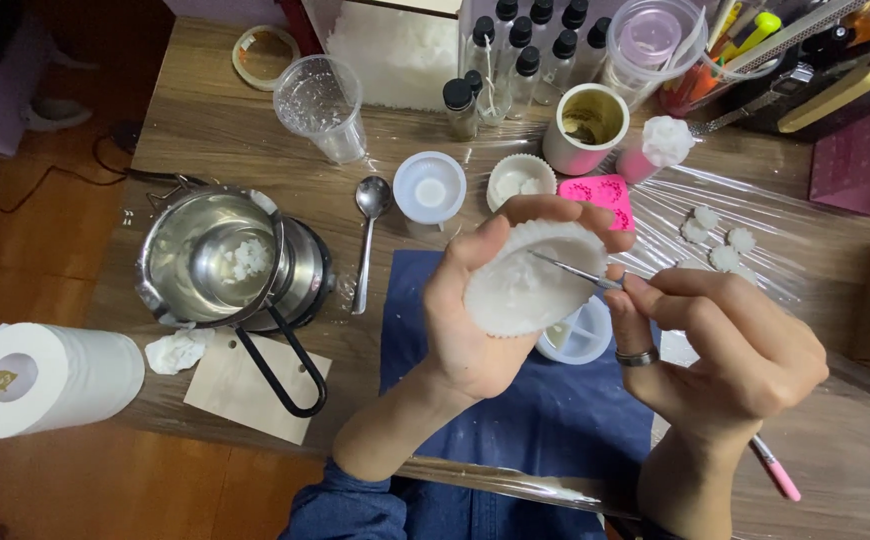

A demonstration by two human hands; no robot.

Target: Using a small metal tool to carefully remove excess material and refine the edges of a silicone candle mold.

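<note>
A white fluted mould (523,285) is held above the table (205,130) in the left hand (475,320), the grip closed around its side with the thumb over the near rim and the fingers curled behind the far rim. A thin metal tool (575,271) with a pink end is pinched in the closed grip of the right hand (730,355), and its tip is laid inside the mould's opening. A ring is worn on that hand. Below the hands a blue cloth (545,420) is spread, with a round clear dish (580,335) resting on it. To the left, a steel pot (210,255) holding white flakes is set on a small burner, beside a spoon (368,235) and a paper roll (40,378).
</note>
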